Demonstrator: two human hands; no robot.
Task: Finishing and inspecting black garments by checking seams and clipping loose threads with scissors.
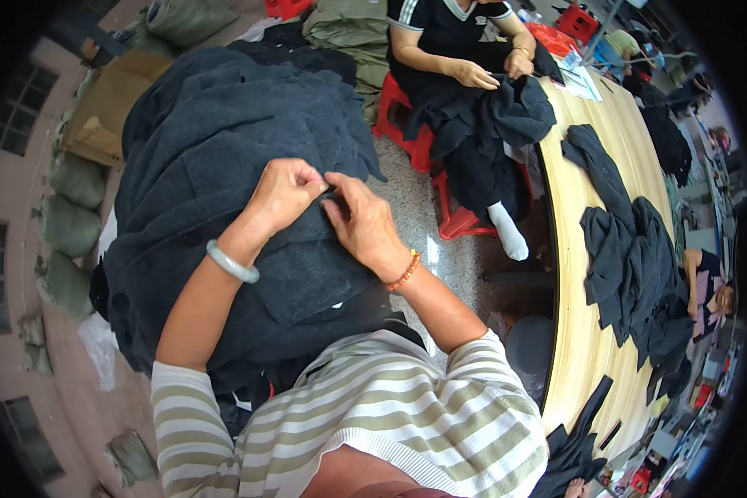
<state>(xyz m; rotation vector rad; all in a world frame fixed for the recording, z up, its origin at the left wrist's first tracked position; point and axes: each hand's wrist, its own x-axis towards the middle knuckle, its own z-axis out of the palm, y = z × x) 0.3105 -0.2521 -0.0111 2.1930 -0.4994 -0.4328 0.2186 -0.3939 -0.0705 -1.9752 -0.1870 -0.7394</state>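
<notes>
A big heap of dark charcoal garments point(224, 124) fills the space in front of me. Over its near right side, my two hands meet with the fingertips almost touching. My left hand point(284, 197) is closed in a pinch; whatever lies between thumb and forefinger is too small to name. Beside it, my right hand point(363, 222) has its thumb and fingers curled round a bit of the dark garment point(315, 270) under it, which shows a flap or pocket-like panel. A pale bangle point(232, 262) circles my left wrist, an orange bead bracelet point(405, 271) my right.
Across from me a person point(465, 70) handles dark cloth above red stools point(456, 212). A pale wooden table point(581, 299) on the right carries more dark garments point(631, 257). Stuffed sacks point(68, 224) and a cardboard box point(108, 108) stand at left.
</notes>
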